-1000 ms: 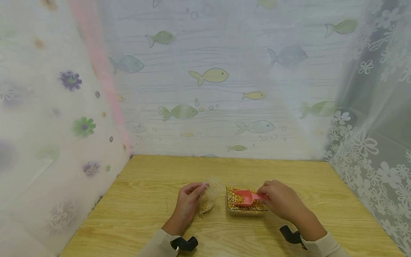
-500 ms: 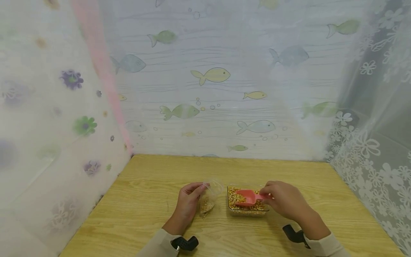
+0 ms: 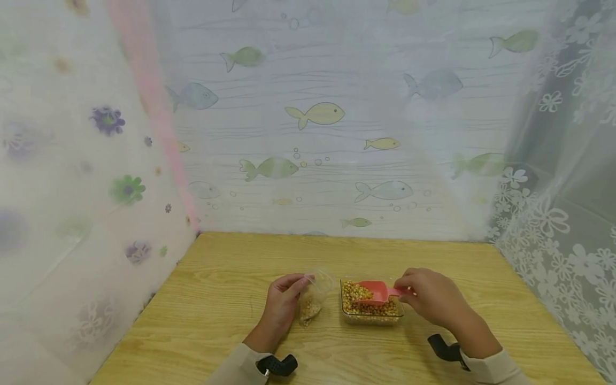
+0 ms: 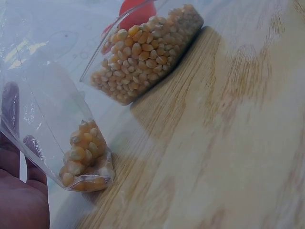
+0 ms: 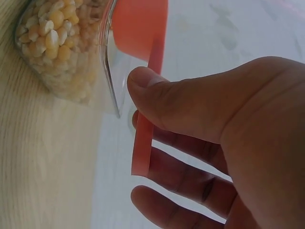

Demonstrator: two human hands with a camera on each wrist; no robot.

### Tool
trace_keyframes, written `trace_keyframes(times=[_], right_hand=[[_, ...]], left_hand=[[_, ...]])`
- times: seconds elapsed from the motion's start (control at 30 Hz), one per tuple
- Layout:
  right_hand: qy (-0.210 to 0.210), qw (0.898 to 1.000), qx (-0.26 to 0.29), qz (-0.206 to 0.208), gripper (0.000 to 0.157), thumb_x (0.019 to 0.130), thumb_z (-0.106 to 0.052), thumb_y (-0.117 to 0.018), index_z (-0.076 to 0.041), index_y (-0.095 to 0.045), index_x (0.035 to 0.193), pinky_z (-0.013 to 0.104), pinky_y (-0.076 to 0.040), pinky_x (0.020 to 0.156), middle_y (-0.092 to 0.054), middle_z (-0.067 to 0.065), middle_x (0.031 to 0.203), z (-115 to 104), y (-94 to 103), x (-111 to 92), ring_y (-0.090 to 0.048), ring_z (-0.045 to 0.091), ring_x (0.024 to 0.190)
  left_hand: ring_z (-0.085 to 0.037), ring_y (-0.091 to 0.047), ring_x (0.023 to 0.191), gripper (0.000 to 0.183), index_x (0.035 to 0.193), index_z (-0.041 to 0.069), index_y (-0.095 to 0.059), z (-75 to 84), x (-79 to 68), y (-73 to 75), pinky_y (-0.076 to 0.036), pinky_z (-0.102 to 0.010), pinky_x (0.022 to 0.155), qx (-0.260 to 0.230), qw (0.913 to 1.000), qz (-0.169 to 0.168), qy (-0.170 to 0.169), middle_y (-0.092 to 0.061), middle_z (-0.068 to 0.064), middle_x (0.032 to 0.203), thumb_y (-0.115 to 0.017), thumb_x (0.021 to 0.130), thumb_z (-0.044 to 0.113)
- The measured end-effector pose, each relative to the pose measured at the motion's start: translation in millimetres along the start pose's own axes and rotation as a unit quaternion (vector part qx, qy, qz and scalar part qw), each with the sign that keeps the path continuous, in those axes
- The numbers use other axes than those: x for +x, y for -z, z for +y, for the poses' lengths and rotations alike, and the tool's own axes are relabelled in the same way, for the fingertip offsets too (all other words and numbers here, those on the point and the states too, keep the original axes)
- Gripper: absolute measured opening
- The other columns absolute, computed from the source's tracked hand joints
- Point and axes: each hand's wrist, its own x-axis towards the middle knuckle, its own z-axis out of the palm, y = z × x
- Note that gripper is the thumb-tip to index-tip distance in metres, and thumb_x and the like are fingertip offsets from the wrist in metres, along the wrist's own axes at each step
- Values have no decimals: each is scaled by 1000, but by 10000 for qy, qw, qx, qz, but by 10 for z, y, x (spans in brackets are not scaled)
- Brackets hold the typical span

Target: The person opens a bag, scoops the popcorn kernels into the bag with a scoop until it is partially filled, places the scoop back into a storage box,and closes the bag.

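My left hand (image 3: 280,303) pinches the top edge of a clear plastic bag (image 3: 321,279) whose mouth gapes toward the right. Corn kernels (image 4: 86,150) fill the bag's bottom corner in the left wrist view. To its right stands a clear rectangular container (image 3: 370,321) holding a heap of corn kernels (image 3: 350,299). Over that heap lies a coral-red scoop (image 3: 377,293) with some kernels at its front lip. My right hand (image 3: 430,298) grips the scoop's handle (image 5: 142,150) between thumb and fingers, just beyond the container's right side.
Both the bag and container stand on a wood-grain table (image 3: 231,337). A curtain with printed fish (image 3: 315,113) hangs behind it, and flower-patterned sheets close in the sides. Each wrist carries a black mount (image 3: 278,366).
My right hand has drawn the scoop a little to the right and slightly upward over the kernels. The left hand and the bag have stayed in place.
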Motion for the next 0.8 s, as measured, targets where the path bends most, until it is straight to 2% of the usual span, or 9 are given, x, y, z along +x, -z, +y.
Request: trace_keyframes(times=[0.4, 0.8], right_hand=[[-9, 10000, 24, -34, 16, 86, -21, -85, -27, -80, 100, 24, -51, 64, -69, -16, 94, 4, 71, -13, -59, -1, 77], [152, 9997, -15, 181, 14, 85, -23, -86, -28, -79, 97, 24, -50, 64, -68, -16, 91, 5, 152, 1, -58, -1, 76]], left_hand=[[-13, -73, 107, 33, 100, 21, -83, -1, -1, -15, -56, -29, 98, 16, 10000, 69, 6, -80, 3, 105, -60, 102, -1], [-12, -73, 106, 29, 100, 21, -83, 31, -8, -45, -56, -30, 98, 77, 9999, 77, 27, -80, 4, 105, -62, 102, 1]])
